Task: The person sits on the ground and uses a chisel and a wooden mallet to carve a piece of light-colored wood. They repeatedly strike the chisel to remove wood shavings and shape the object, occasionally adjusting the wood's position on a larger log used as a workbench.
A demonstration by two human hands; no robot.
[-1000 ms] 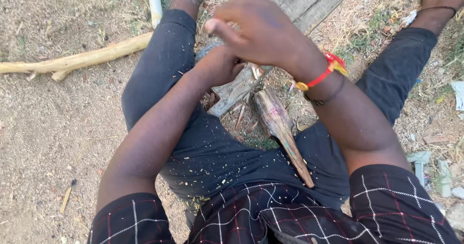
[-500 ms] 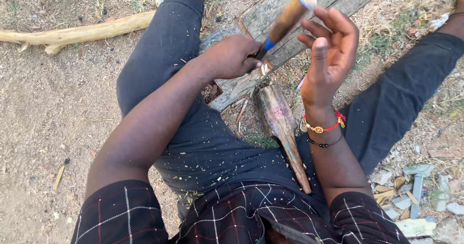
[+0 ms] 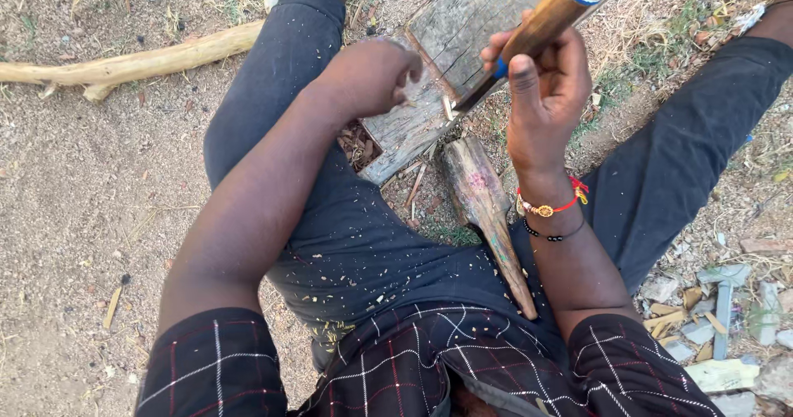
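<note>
I sit on the ground with my legs apart, and a weathered grey plank (image 3: 462, 29) lies between them. My left hand (image 3: 372, 74) rests closed on the plank's near end, pinching a small sliver of wood (image 3: 446, 107). Wrapped around a wooden-handled tool (image 3: 549, 12) with a blue band, my right hand (image 3: 545, 95) holds it slanted, its dark tip pointing down at the sliver next to my left fingers. A rough wooden club (image 3: 487, 210) lies on my lap below the plank, untouched.
A pale stripped branch (image 3: 140, 62) lies across the sandy ground at upper left. Wood chips and shavings dot my dark trousers (image 3: 363, 244). Stones, scraps and broken wood pieces (image 3: 710, 318) are scattered at lower right.
My right hand came off the plank, picked up the wooden-handled tool and now holds it slanted with its tip by my left hand. The left hand stayed on the plank.
</note>
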